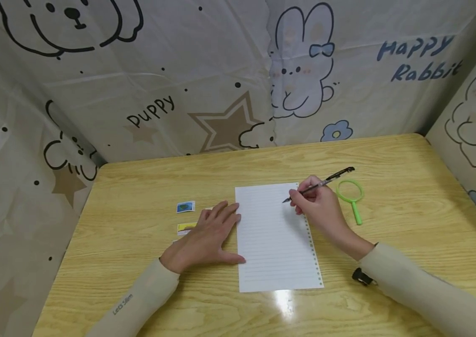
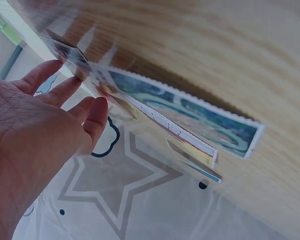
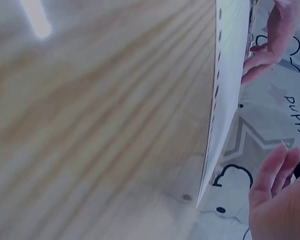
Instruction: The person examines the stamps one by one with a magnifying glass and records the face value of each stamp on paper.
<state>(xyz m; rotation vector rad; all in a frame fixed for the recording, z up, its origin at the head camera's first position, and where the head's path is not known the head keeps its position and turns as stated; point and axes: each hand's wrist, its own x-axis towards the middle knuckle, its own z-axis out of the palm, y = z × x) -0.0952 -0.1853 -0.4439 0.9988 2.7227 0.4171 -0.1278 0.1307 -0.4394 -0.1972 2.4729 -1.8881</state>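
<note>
A lined white sheet of paper (image 1: 271,252) with punched holes along its right edge lies on the wooden table. My right hand (image 1: 322,210) pinches a black pen (image 1: 335,176) above the upper right of the sheet, nib pointing down-left. Whether the nib touches the paper I cannot tell. My left hand (image 1: 210,238) is spread, fingertips and thumb at the sheet's left edge. Beside and partly under that hand lie several stamps, among them a blue one (image 1: 185,206) and a yellow one (image 1: 186,228). In the left wrist view a green-blue stamp (image 2: 190,110) lies nearest.
A green magnifying glass (image 1: 357,213) lies right of the sheet, close to my right hand. The table (image 1: 137,187) is bounded at the back and sides by a printed cloth (image 1: 221,47). Something black (image 1: 362,276) shows at the right sleeve's cuff.
</note>
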